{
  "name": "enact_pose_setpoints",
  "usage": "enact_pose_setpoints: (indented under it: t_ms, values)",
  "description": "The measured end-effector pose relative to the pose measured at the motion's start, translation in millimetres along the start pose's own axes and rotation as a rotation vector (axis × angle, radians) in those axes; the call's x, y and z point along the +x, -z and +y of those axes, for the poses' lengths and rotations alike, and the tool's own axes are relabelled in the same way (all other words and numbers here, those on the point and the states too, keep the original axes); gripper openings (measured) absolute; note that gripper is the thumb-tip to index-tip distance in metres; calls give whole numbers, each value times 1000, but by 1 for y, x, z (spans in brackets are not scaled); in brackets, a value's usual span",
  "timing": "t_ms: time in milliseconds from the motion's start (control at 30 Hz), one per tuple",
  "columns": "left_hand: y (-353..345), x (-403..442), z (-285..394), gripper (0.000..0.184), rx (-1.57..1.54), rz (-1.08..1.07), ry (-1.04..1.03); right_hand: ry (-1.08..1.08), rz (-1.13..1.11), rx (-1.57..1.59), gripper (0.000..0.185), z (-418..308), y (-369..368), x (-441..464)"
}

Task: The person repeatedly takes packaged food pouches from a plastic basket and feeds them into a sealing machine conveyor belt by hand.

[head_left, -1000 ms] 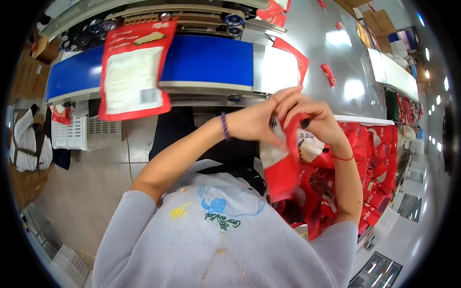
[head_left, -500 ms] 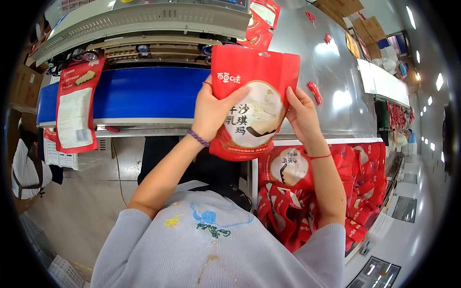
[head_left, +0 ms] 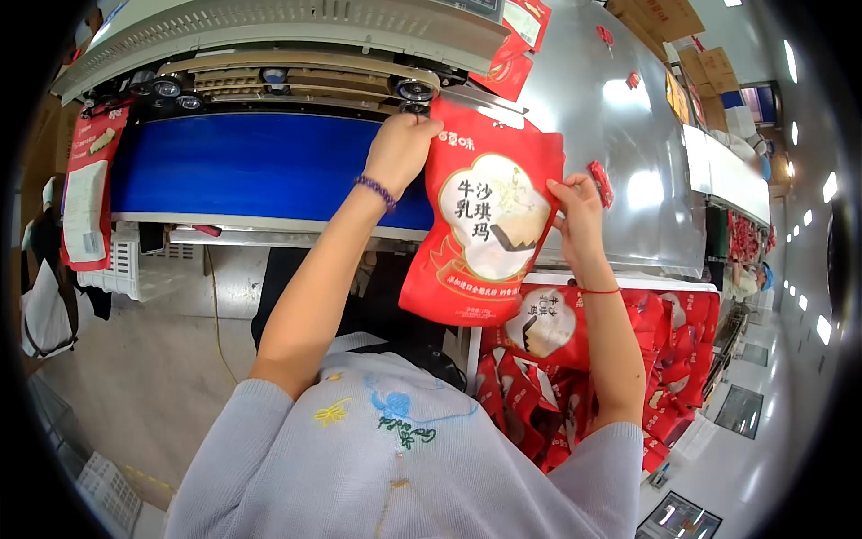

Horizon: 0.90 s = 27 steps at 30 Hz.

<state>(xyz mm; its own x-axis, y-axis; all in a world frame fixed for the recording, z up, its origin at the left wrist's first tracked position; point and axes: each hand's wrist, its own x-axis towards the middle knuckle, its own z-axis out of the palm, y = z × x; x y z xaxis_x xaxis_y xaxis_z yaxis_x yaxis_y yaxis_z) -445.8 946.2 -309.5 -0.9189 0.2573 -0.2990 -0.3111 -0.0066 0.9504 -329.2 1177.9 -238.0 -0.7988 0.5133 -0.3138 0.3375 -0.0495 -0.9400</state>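
Note:
A red snack pouch (head_left: pixel 489 216) with a white printed panel hangs between my hands, its top edge toward the sealing machine (head_left: pixel 296 76). My left hand (head_left: pixel 401 153) is closed on the pouch's upper left corner, close to the rollers at the machine's right end. On the pouch's right edge, my right hand (head_left: pixel 579 211) pinches with thumb and fingers. Another red pouch (head_left: pixel 87 193) stands at the left end of the blue conveyor belt (head_left: pixel 251 166), its back showing.
A white crate (head_left: pixel 467 359) filled with red pouches sits at my right. Across the metal table (head_left: pixel 575 117) lie more red pouches (head_left: pixel 516 49) and a small red packet (head_left: pixel 601 183). Cardboard boxes (head_left: pixel 660 18) are stacked at the back right.
My left hand has moved up to the pouch's top corner, and the held pouch is now tilted, its top closer to the rollers. The pouch on the belt has shifted left in view.

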Motion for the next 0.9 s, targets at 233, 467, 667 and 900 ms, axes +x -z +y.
enact_pose_setpoints:
  t_ms: [233, 467, 667, 900]
  values:
    - [26, 2, -7, 19, -112, 147, -89, 191, -42, 98, 24, 21, -33, 27]
    - [69, -23, 17, 23, -62, 151, -19, 210, -23, 71, 31, 5, -67, -26]
    - [28, -21, -7, 33, -73, -70, -105, 137, 74, 58, 30, 6, -24, -40]
    - [5, 23, -10, 35, 46, 59, -110, 157, 99, 87, 29, -4, -20, -16]
